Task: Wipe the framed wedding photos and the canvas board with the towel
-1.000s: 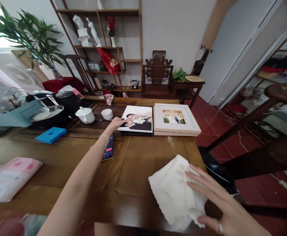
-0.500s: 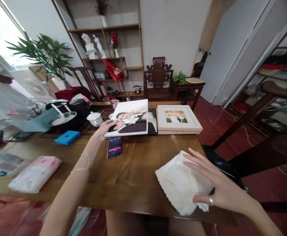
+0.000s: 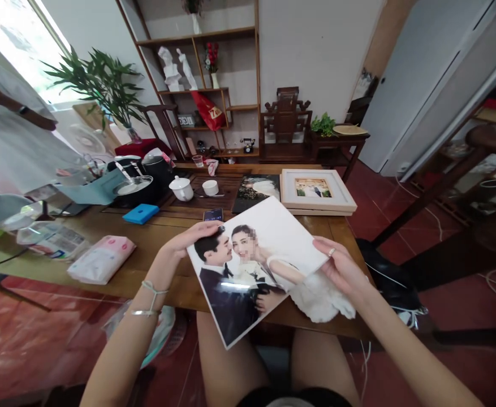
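A glossy wedding photo panel (image 3: 248, 271) with white edges is tilted in front of me, held between both hands above the table's front edge. My left hand (image 3: 197, 234) grips its upper left edge, fingers wrapped over the rim. At the right corner, my right hand (image 3: 336, 263) pinches the panel, thumb in front. A crumpled white cloth (image 3: 322, 299) lies on the table below my right hand, partly covered by the panel. Behind the panel, the top of a phone (image 3: 212, 215) with a timer shows.
Farther back lie a dark photo panel (image 3: 256, 192) and a stacked light wooden picture frame (image 3: 318, 192). Left of them stand a lidded white cup (image 3: 181, 188), a blue box (image 3: 141, 213) and a tissue pack (image 3: 102, 259). A person (image 3: 14, 124) stands at far left.
The photo panel has come down and toward me from the back of the table. My right hand has left the white cloth and taken hold of the panel's right corner.
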